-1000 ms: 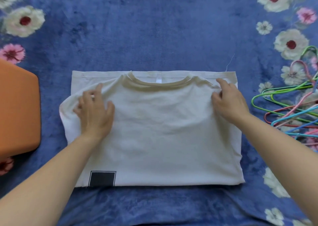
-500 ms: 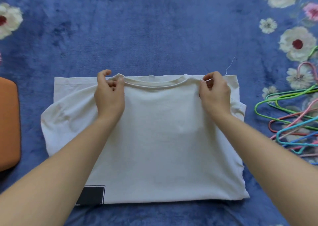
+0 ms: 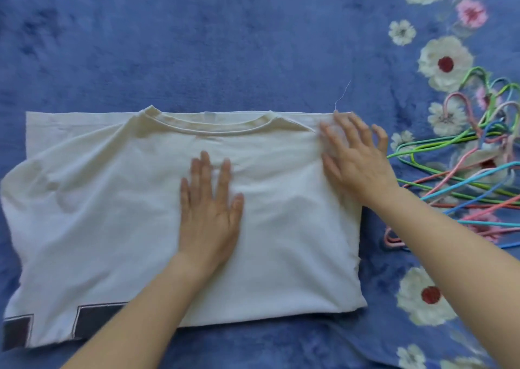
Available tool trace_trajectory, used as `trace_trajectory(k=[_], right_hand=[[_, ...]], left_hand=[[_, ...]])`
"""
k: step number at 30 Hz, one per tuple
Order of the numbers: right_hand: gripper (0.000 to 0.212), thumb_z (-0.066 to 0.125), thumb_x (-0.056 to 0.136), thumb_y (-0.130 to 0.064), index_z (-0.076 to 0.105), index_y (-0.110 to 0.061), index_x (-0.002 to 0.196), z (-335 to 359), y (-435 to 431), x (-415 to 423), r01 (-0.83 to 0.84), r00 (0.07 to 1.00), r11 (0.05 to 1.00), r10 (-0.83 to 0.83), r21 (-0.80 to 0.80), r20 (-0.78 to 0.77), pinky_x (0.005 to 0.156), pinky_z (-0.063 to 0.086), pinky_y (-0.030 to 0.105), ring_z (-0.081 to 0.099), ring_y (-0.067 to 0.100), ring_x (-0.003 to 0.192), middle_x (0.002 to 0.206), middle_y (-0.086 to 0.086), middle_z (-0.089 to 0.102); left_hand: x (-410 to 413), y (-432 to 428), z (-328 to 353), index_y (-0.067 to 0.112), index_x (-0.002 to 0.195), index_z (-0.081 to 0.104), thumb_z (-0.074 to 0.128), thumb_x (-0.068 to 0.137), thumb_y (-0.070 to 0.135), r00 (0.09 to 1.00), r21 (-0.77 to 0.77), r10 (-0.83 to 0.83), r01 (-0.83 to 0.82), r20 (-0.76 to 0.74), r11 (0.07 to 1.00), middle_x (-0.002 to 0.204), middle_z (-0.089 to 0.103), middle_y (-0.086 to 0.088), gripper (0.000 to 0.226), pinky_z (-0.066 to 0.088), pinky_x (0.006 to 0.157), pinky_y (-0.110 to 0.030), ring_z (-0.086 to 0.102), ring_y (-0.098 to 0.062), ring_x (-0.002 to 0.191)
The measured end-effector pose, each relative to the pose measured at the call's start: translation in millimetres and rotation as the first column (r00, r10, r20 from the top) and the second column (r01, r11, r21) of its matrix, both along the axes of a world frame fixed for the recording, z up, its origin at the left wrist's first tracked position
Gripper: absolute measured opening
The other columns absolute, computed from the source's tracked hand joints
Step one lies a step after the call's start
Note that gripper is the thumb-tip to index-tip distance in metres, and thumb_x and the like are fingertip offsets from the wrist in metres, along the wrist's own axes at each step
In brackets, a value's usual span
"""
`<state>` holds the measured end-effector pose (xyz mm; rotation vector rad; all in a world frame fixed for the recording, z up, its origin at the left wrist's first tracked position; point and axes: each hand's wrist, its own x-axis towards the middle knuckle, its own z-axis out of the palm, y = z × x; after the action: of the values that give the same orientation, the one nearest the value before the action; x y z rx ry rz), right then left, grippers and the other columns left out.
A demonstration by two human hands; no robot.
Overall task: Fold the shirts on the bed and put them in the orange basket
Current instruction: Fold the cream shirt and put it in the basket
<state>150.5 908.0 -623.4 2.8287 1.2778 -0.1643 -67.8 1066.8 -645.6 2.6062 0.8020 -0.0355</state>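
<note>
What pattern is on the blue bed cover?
White and pink flowers along the bed cover edge; head view.

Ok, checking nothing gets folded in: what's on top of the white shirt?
Only the hands: the left hand lies flat on the middle of the white shirt, the right hand rests at its right shoulder edge. What lies under the palms, or under the shirt, is covered.

The blue flowered bed cover (image 3: pixel 225 45) bears a cream T-shirt (image 3: pixel 112 214) lying flat beneath the left hand (image 3: pixel 209 214) and right hand (image 3: pixel 354 155), with coloured hangers (image 3: pixel 464 177) just right of the right hand.
</note>
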Motion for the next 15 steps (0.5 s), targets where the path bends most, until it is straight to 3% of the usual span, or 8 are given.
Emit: trace_trajectory(k=[3, 5, 10, 13, 15], right_hand=[[0.064, 0.046, 0.083, -0.039, 0.042, -0.007, 0.138, 19.1, -7.5, 12.9, 0.349, 0.924, 0.93, -0.32, 0.119, -0.21, 0.099, 0.029, 0.043, 0.039, 0.033, 0.122, 0.137, 0.017, 0.041], [0.06, 0.057, 0.088, -0.035, 0.041, -0.005, 0.137, 24.2, -11.5, 14.9, 0.491, 0.837, 0.859, -0.419, 0.144, -0.353, 0.1, 0.034, 0.042, 0.045, 0.035, 0.118, 0.134, 0.018, 0.039], [0.048, 0.067, 0.08, -0.027, 0.051, -0.007, 0.121, 27.4, -7.9, 7.1, 0.517, 0.786, 0.85, -0.426, 0.099, -0.447, 0.092, 0.04, 0.038, 0.052, 0.029, 0.109, 0.118, 0.012, 0.055], [0.047, 0.07, 0.072, -0.019, 0.051, -0.012, 0.115, 26.6, 1.7, 3.2, 0.608, 0.689, 0.79, -0.476, 0.078, -0.546, 0.089, 0.046, 0.038, 0.056, 0.027, 0.104, 0.111, 0.008, 0.062], [0.054, 0.071, 0.069, -0.012, 0.048, -0.015, 0.118, 26.9, 9.5, -1.2, 0.703, 0.568, 0.709, -0.513, 0.056, -0.644, 0.09, 0.049, 0.04, 0.059, 0.026, 0.103, 0.112, 0.008, 0.063]], left_hand=[[-6.8, -83.0, -3.6, 0.013, 0.147, 0.026, 0.027, 0.096, 0.044, 0.974, -0.023, -0.219, 0.221, 0.059, 0.975, 0.155, 0.02, -0.016, 0.059, 0.006, 0.114, -0.043, 0.016, -0.028, 0.143], [-2.9, -133.5, -1.7, 0.011, 0.148, 0.027, 0.034, 0.091, 0.047, 0.969, -0.084, -0.239, 0.244, 0.065, 0.966, 0.156, 0.018, -0.015, 0.068, 0.009, 0.114, -0.044, 0.019, -0.027, 0.143], [22.8, -202.2, 15.8, -0.002, 0.147, -0.01, 0.047, 0.065, 0.07, 0.988, -0.238, -0.079, 0.045, -0.131, 0.97, 0.156, 0.013, -0.02, 0.123, 0.011, 0.112, -0.049, 0.012, -0.029, 0.145], [34.7, -210.7, 19.6, -0.009, 0.144, -0.015, 0.073, 0.058, 0.05, 0.95, -0.209, -0.017, -0.051, -0.313, 0.976, 0.156, -0.007, -0.024, 0.136, 0.015, 0.108, -0.049, -0.01, -0.031, 0.145], [35.4, -211.7, 17.2, -0.012, 0.142, -0.015, 0.075, 0.063, 0.04, 0.934, -0.216, 0.007, -0.089, -0.356, 0.972, 0.153, -0.016, -0.027, 0.131, 0.022, 0.104, -0.048, -0.018, -0.034, 0.143]])
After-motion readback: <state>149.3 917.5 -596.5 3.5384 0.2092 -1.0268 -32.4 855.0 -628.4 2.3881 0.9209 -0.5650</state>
